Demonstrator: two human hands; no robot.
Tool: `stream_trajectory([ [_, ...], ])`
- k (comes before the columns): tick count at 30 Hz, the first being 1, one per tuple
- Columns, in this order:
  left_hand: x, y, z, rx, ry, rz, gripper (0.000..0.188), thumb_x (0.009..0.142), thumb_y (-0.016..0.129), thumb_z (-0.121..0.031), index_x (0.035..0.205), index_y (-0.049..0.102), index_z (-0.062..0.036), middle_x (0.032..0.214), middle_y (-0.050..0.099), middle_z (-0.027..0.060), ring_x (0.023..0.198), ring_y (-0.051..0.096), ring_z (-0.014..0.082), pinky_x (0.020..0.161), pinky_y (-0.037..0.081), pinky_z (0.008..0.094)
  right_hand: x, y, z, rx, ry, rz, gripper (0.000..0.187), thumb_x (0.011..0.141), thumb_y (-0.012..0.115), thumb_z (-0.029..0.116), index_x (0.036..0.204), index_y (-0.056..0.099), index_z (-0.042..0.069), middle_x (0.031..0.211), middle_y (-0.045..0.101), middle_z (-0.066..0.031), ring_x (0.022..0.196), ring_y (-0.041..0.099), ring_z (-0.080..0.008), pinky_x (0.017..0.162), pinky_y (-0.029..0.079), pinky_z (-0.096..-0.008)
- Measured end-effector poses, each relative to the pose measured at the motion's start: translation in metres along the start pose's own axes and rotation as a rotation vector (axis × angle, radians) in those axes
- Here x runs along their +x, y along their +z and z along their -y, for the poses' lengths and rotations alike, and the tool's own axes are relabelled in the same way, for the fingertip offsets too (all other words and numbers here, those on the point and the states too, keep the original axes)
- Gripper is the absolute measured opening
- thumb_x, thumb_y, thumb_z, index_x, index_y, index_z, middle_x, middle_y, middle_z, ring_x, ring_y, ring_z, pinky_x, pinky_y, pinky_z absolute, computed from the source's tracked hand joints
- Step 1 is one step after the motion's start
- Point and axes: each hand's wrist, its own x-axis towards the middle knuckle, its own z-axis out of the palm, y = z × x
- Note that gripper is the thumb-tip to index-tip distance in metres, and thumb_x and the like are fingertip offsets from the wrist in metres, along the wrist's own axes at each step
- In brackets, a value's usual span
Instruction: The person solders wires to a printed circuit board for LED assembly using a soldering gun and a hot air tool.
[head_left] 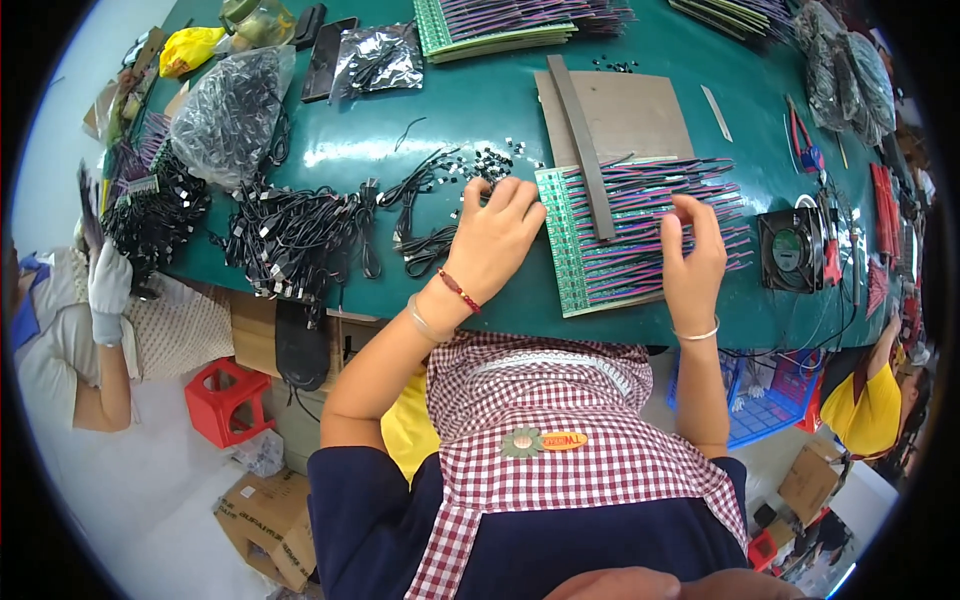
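Note:
My left hand [498, 228] is palm down, fingers bent and slightly apart, between a scatter of small black and white parts [488, 163] and the left edge of a green circuit board panel [563, 245]. Its fingertips come near the board; whether they touch it is not clear. Rows of thin black, pink and purple wires [640, 265] stretch right from the panel. Over their right part my right hand [695, 250] hovers, a gap showing between thumb and forefinger, with nothing visible there. A long grey bar [582, 150] lies across the wires and a brown cardboard sheet [650, 115].
Bundled black cables [300, 235] and a bagged bundle [230, 115] lie left on the green table. More wired boards [495, 45] are stacked at the back. A fan [790, 250] and pliers [800, 130] sit right. At far left is another person's gloved hand [108, 285].

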Motion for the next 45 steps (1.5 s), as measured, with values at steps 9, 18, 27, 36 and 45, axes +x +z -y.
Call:
stream_trajectory([
  [9, -0.004, -0.046, 0.027, -0.087, 0.326, -0.135, 0.012, 0.071, 0.057, -0.009, 0.082, 0.052, -0.0083, 0.085, 0.051, 0.0035, 0.083, 0.053, 0.0200, 0.085, 0.042, 0.0373, -0.016, -0.013, -0.006, 0.068, 0.045, -0.083, 0.015, 0.087, 0.051, 0.007, 0.098, 0.056, -0.002, 0.087, 0.057, -0.0109, 0.080, 0.056, -0.0224, 0.073, 0.044, -0.0320],
  [18, -0.052, -0.051, 0.073, -0.112, -0.295, 0.230, 0.098, 0.061, 0.076, -0.038, 0.136, 0.024, -0.0027, 0.130, 0.036, 0.0203, 0.126, 0.030, 0.0348, 0.109, 0.016, 0.0496, -0.017, -0.013, -0.003, 0.102, 0.079, -0.065, 0.014, 0.086, 0.050, 0.005, 0.096, 0.056, -0.002, 0.091, 0.059, -0.0111, 0.082, 0.057, -0.0225, 0.075, 0.045, -0.0311],
  [27, -0.058, -0.042, 0.070, -0.117, -0.249, 0.137, 0.062, 0.068, 0.069, -0.011, 0.121, 0.038, -0.0008, 0.101, 0.047, 0.0145, 0.100, 0.045, 0.0307, 0.105, 0.024, 0.0501, -0.014, -0.009, 0.000, 0.114, 0.094, -0.106, 0.014, 0.086, 0.050, 0.005, 0.097, 0.057, -0.002, 0.092, 0.060, -0.0106, 0.084, 0.057, -0.0209, 0.076, 0.045, -0.0300],
  [36, -0.060, -0.071, 0.060, -0.447, -0.266, -0.142, 0.051, 0.067, 0.061, 0.009, 0.113, 0.044, -0.0019, 0.098, 0.049, 0.0156, 0.089, 0.051, 0.0335, 0.078, 0.044, 0.0386, -0.018, -0.015, 0.012, 0.223, 0.057, -0.075, 0.014, 0.082, 0.051, 0.001, 0.095, 0.056, -0.002, 0.091, 0.058, -0.0122, 0.084, 0.056, -0.0244, 0.076, 0.044, -0.0327],
  [45, -0.072, -0.075, 0.023, -0.132, 0.025, 0.261, 0.031, 0.076, 0.054, -0.012, 0.105, 0.053, -0.0005, 0.101, 0.051, 0.0123, 0.092, 0.052, 0.0259, 0.079, 0.043, 0.0341, -0.032, 0.044, 0.110, -0.403, -0.822, 0.514, 0.041, 0.082, 0.045, 0.016, 0.119, 0.052, 0.000, 0.122, 0.053, -0.0117, 0.121, 0.044, -0.0278, 0.106, 0.022, -0.0512],
])
